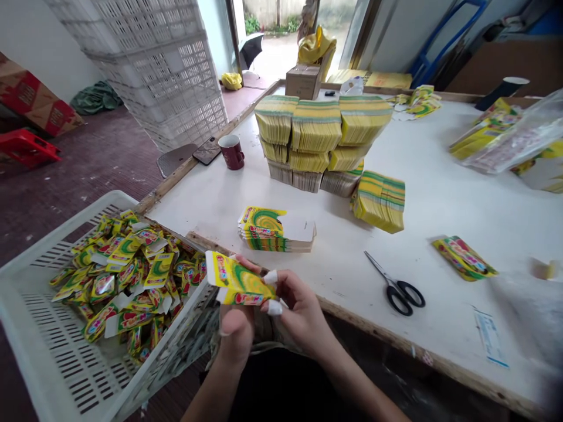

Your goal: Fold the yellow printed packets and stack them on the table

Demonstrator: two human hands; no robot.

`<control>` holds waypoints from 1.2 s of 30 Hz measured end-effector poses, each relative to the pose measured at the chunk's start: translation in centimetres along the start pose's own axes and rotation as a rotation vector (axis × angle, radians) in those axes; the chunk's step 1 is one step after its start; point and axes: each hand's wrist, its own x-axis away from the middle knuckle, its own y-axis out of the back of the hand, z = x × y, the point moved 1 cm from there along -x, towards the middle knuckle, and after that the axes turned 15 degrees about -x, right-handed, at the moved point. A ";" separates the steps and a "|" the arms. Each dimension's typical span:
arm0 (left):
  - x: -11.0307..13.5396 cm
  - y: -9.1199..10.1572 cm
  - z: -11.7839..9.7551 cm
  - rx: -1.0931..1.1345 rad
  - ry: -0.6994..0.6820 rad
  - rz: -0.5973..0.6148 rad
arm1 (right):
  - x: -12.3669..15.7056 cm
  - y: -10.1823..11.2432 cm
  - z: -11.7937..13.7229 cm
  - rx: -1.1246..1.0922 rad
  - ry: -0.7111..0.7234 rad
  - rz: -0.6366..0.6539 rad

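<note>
Over the table's front edge, both my hands hold a small yellow and green printed carton [244, 281]. My left hand [237, 337] is closed around it, thumb at the near side and fingers partly hidden behind it. My right hand [301, 308] pinches its right end between fingertips wrapped in white tape. A white flap sticks out at the carton's left end. Just beyond, a short stack of flattened matching cartons [268, 230] lies on the table. To the left, a white plastic crate [81, 384] holds many small cartons [132, 266] in a loose heap.
Bundled flat cartons [316, 126] are piled at the table's middle, with one bundle [380, 199] beside them. Black scissors [398, 290] and a printed packet [465, 258] lie to the right. A maroon mug [231, 152] and phone [206, 150] sit at the left edge. White crates [153, 70] stand behind.
</note>
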 end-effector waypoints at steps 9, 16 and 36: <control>-1.4 4.4 -1.3 -0.034 -0.117 0.149 | -0.6 3.6 3.0 0.545 0.411 0.127; -0.9 4.6 -3.9 -0.730 -0.213 0.598 | 0.4 3.1 3.9 0.913 0.595 0.401; 1.5 0.9 -0.2 -0.837 -0.480 0.585 | 1.0 2.4 0.5 0.265 0.078 0.224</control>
